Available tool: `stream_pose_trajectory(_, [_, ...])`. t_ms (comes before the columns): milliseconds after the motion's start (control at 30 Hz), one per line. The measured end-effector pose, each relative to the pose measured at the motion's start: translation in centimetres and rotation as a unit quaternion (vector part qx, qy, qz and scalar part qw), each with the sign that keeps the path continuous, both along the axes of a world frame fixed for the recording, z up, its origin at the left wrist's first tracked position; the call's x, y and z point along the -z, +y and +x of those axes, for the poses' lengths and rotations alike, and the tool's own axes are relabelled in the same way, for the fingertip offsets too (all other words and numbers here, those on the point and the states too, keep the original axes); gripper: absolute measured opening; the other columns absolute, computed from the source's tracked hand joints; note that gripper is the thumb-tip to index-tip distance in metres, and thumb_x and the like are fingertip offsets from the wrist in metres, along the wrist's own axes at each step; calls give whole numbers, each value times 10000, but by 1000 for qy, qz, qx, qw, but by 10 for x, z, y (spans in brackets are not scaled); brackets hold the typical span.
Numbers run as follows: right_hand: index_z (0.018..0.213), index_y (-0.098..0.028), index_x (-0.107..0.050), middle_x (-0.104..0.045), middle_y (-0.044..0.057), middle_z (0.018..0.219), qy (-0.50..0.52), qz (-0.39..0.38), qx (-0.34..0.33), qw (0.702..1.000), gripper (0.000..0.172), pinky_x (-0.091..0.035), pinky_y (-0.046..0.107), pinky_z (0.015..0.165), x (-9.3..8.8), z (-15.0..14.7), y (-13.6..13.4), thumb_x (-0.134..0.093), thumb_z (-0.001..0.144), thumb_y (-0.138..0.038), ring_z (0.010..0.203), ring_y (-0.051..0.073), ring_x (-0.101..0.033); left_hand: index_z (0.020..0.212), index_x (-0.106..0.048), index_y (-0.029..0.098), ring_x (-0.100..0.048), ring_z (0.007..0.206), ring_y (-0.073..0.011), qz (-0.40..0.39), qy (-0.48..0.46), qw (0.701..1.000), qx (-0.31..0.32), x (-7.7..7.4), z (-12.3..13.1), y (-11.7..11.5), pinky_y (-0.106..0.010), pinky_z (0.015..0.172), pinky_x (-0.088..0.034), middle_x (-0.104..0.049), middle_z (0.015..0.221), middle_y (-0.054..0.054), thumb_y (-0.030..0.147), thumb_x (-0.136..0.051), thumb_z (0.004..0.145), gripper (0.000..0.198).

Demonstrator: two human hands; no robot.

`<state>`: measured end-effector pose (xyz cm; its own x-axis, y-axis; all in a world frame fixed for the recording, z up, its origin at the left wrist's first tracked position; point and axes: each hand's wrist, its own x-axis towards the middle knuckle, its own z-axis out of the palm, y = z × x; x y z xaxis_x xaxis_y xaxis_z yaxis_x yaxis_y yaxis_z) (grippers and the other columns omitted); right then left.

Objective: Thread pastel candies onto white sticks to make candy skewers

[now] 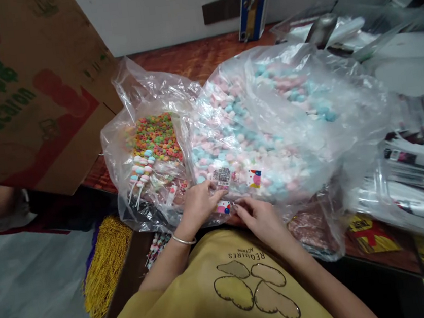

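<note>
Close to my body, my left hand [200, 201] and my right hand [256, 216] pinch a small clear plastic packet with a colourful printed label [223, 207]. The left thumb and fingers close on its upper left side, and the right fingertips are together at its right edge. Just beyond lies a big clear bag [229, 141] of pink, white and blue round candies. On its front rest a white printed label [222, 176] and a colourful label [254, 178]. Left of it, another clear bag holds small orange and green rings [158, 137], with skewered candies [142, 172] on top.
A large cardboard box [29, 98] stands at the left. Stacked printed packets [423, 170] lie at the right. A blue box-shaped device [254, 11] stands by the wall. Below left hangs gold fringe [109, 267]. Another person's arm [0, 203] shows at the far left.
</note>
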<state>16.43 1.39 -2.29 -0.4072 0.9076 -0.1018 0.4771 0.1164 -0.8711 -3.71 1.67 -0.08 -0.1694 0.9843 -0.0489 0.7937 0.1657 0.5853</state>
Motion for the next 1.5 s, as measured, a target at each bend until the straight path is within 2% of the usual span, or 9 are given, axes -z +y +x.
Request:
stream_pose_trajectory(133, [902, -219, -747, -772, 68, 858, 39, -13, 25, 999, 228, -502, 350, 721, 0, -8, 1, -579, 931, -370, 765, 230, -687, 701, -651, 193, -492, 509, -112, -12, -268, 962, -59, 6, -4, 6, -238, 528, -347, -566, 549, 39, 452, -781, 786, 303])
stream_pose_trajectory(267, [1095, -225, -707, -755, 78, 1008, 191, -65, 89, 975, 330, -549, 368, 796, -11, -13, 1, -719, 872, -469, 900, 239, -696, 758, -588, 194, -475, 445, -67, 33, -562, 810, -168, -2, 3, 4, -183, 454, -352, -533, 538, 82, 527, -886, 649, 461])
stream_pose_trajectory(333, [1100, -235, -671, -739, 51, 974, 275, -125, 134, 944, 410, -569, 355, 789, -14, -20, -1, -802, 806, -489, 862, 219, -694, 775, -581, 190, -538, 478, -69, 46, -633, 747, -197, -6, 13, 2, -166, 459, -401, -578, 583, 75, 509, -940, 576, 520])
stream_pose_trajectory(467, [943, -247, -649, -727, 12, 896, 380, -180, 206, 883, 351, -575, 336, 759, -13, -32, 1, -827, 785, -505, 787, 189, -676, 775, -605, 179, -590, 534, -66, 64, -707, 676, -198, -9, 33, -2, -162, 526, -478, -628, 632, 65, 382, -980, 564, 476])
stream_pose_trajectory(600, [883, -229, -693, -737, 14, 840, 363, -167, 188, 897, 317, -550, 302, 715, -16, -25, 9, -830, 780, -497, 729, 172, -643, 952, -708, 165, -682, 718, -106, 39, -768, 620, -159, -6, 40, -5, -221, 712, -561, -748, 865, -12, 339, -957, 635, 439])
stream_pose_trajectory(867, [824, -220, -621, -636, -8, 777, 237, -79, 146, 957, 314, -461, 263, 669, -18, -12, 10, -704, 893, -515, 723, 164, -552, 853, -719, 150, -672, 696, -134, 47, -755, 626, -189, 6, 38, 4, -282, 762, -560, -749, 804, -14, 325, -1005, 524, 470])
stream_pose_trajectory(1100, [754, -224, -567, -553, -20, 726, 153, 51, 155, 975, 326, -412, 274, 683, -23, -16, 17, -632, 949, -477, 711, 162, -497, 915, -693, 212, -709, 851, -168, 94, -755, 618, -195, 3, 40, 12, -302, 841, -555, -752, 889, 0, 353, -1012, 496, 545])
stream_pose_trajectory(1333, [996, -228, -696, -738, 31, 865, 279, -89, 118, 949, 329, -557, 317, 749, -26, -24, 20, -707, 890, -540, 788, 202, -674, 722, -671, 156, -612, 644, -90, 81, -758, 624, -172, 0, 48, 8, -230, 722, -524, -681, 683, 24, 314, -996, 541, 404])
stream_pose_trajectory(1500, [1029, -219, -748, -785, 65, 974, 246, -51, 134, 959, 291, -570, 344, 802, -18, -22, 18, -728, 891, -475, 868, 223, -711, 810, -727, 139, -616, 650, -99, 35, -759, 629, -164, -1, 47, 5, -238, 697, -514, -698, 725, 0, 359, -972, 588, 397])
